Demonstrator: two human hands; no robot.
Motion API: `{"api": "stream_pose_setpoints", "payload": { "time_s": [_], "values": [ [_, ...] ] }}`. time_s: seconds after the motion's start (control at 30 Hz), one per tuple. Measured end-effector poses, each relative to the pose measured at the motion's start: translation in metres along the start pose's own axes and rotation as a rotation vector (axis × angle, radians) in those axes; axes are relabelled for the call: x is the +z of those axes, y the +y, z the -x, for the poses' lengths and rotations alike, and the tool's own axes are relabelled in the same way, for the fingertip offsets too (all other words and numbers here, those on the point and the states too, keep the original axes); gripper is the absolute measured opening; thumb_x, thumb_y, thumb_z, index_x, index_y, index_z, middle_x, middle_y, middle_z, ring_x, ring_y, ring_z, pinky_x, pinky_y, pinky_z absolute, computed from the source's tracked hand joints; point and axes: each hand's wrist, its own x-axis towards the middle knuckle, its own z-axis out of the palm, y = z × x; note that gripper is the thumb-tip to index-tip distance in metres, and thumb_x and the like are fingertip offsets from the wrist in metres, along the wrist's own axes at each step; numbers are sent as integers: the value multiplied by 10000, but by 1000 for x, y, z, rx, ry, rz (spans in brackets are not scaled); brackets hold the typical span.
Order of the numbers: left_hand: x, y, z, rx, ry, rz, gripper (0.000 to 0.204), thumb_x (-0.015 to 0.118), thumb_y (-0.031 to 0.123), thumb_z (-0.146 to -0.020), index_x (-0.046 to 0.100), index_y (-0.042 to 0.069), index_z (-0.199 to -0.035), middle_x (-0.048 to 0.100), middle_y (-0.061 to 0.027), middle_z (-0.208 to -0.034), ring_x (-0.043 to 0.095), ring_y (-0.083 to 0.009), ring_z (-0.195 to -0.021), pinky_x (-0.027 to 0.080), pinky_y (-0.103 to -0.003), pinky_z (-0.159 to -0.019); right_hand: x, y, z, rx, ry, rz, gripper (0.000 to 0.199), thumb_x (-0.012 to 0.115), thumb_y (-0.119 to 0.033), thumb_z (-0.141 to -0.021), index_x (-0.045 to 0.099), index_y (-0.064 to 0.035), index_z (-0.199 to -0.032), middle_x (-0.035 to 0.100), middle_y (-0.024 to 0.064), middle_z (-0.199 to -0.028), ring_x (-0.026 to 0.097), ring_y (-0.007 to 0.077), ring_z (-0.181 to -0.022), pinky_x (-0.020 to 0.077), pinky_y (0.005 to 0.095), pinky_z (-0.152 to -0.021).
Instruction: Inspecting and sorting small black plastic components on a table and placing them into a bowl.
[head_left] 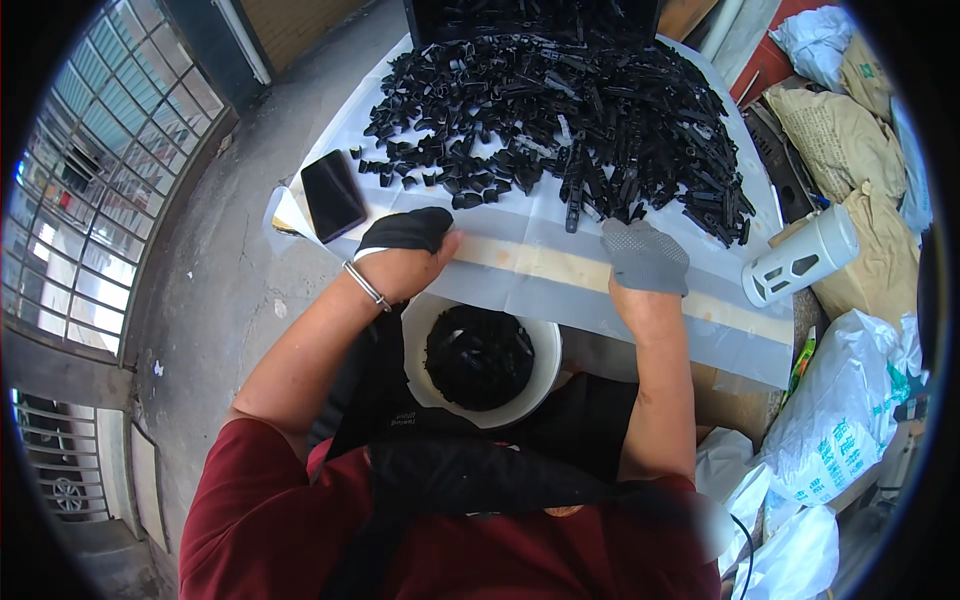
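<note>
My left hand (pixel 405 247), in a black half glove with the thumb bare, is closed at the near edge of the covered table, beside a dark phone (pixel 333 195). Whatever its curled fingers may hold is hidden. My right hand (pixel 644 262) wears a grey dotted glove, its fingers bent together against the near edge of a heap of long black plastic strips (pixel 640 130). What lies between those fingertips cannot be made out. Left of the strips spread many short, curved black plastic pieces (pixel 470 185). Below the table edge, a white bucket (pixel 545 375) between my legs holds dark pieces.
White sheeting (pixel 560 235) covers the table. A black bin (pixel 535 18) stands at its far edge. A pale cylindrical container (pixel 803 256) with dark cut-outs lies tilted at the right corner. Filled sacks (pixel 835 135) and plastic bags (pixel 835 420) crowd the right; a barred gate (pixel 110 180) is at left.
</note>
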Motion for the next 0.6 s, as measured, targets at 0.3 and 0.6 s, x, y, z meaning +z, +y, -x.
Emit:
{"api": "stream_pose_setpoints", "payload": {
  "time_s": [0.3,0.6],
  "values": [
    [35,-18,-47,-78,131,-188,217,508,114,-771,577,78,-973,623,-147,-845,604,-316,-787,475,-402,-695,17,-2,-8,-209,203,-101,104,554,-71,-673,575,-87,-773,545,117,-727,552,296,-697,446,400,-597],
    [23,-3,-16,-108,213,130,192,548,120,-781,593,32,-946,628,-140,-800,610,-270,-677,485,-331,-640,25,-23,7,107,133,-817,222,546,-143,-827,570,-9,-1002,579,146,-895,539,343,-796,428,413,-681]
  ]
}}
